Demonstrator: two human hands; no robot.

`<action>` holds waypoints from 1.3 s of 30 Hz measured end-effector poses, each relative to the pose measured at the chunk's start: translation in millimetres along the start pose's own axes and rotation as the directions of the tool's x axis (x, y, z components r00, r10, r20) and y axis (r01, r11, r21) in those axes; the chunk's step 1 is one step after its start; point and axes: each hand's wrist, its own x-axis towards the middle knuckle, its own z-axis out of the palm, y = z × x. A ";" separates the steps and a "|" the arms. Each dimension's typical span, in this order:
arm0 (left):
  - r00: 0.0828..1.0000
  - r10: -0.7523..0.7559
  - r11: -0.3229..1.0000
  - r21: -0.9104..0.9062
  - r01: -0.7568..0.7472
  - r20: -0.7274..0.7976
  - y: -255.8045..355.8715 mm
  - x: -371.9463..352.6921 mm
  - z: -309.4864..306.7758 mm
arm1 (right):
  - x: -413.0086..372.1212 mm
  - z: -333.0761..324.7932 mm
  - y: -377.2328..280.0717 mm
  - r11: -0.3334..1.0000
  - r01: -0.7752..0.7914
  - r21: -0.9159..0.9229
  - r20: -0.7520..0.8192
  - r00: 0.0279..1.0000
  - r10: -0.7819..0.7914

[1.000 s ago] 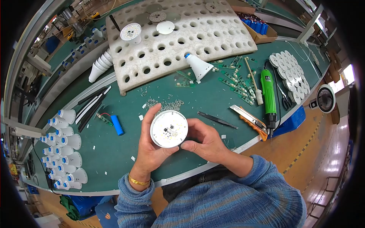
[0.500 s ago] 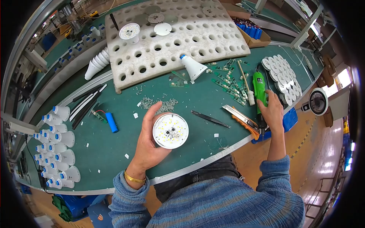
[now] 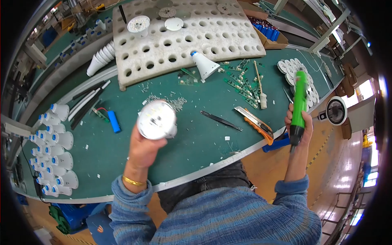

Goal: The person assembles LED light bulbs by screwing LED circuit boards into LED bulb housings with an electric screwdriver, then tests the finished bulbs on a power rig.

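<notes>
My left hand (image 3: 143,149) is wrapped round a white round lamp (image 3: 157,119), its LED face turned up and a little blurred. In my right hand (image 3: 300,124) is a green electric screwdriver (image 3: 300,100), held upright with its black tip pointing down past the table's front edge. Small screws (image 3: 173,102) lie scattered just beyond the lamp. Between the hands, black tweezers (image 3: 221,120) and an orange-handled cutter (image 3: 256,125) rest on the green table (image 3: 196,151).
A foam board with holes (image 3: 157,51) spans the back, a white lamp housing (image 3: 204,65) by its edge. Green circuit boards (image 3: 244,83) and white discs (image 3: 312,96) lie right. Lamp housings (image 3: 64,161) stand left, near a blue battery (image 3: 114,121). A small fan (image 3: 336,110) is far right.
My right hand has lifted the green screwdriver off the table and swung it towards me. My left hand has moved left and up with the lamp, which is now tilted. The view has shifted slightly.
</notes>
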 end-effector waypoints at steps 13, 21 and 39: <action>0.988 0.115 0.993 -0.019 -0.117 -0.101 16.0 8.3 -22.3 | 9.0 172.8 65.9 0.933 0.276 0.233 0.231 0.916 -0.329; 0.998 0.059 0.993 0.105 -0.057 -0.022 10.0 8.1 -25.5 | 29.4 204.1 123.3 0.886 0.463 -0.017 0.279 0.853 -0.440; 0.996 0.078 0.938 0.334 -0.090 0.050 17.3 9.6 -20.0 | 34.6 201.4 121.2 0.894 0.447 -0.039 0.261 0.868 -0.422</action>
